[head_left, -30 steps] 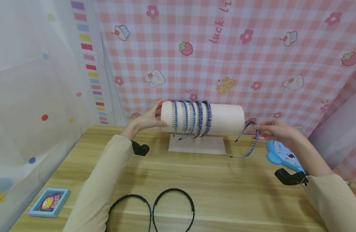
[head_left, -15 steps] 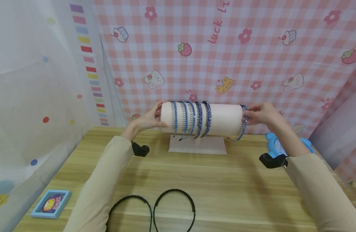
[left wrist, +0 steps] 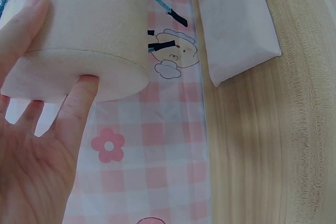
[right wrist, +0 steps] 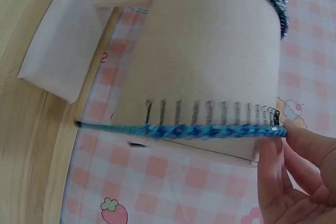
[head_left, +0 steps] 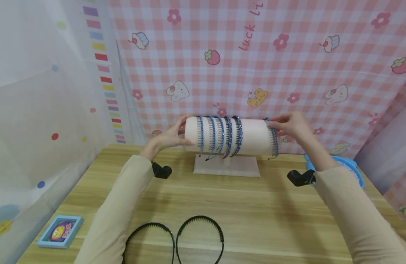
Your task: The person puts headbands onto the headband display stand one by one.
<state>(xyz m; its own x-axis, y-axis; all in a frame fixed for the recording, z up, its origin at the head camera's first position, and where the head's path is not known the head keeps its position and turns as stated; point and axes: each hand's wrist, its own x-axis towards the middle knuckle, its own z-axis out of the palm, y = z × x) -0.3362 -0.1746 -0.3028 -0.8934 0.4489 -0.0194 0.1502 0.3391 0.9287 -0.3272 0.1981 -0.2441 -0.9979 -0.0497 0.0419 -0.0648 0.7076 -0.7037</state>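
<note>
A pale cylindrical headband display stand rises on a flat base at the back of the table. My left hand grips its left end, thumb on the front side; in the left wrist view a fingertip presses the flat end face. With thumb and fingers, my right hand pinches a blue braided headband at its top. This toothed headband spans the cylinder's right end, its comb teeth pointing towards the middle. Several blue headbands circle the cylinder's left half.
Two black toothed headbands lie at the table's front. A blue-framed picture lies at the left. Partly behind my right forearm is a bright blue object. A pink checked cloth hangs close behind the stand.
My right hand has brought the blue headband up and left, from beside the stand onto the cylinder's right end. The left hand keeps its grip on the left end.
</note>
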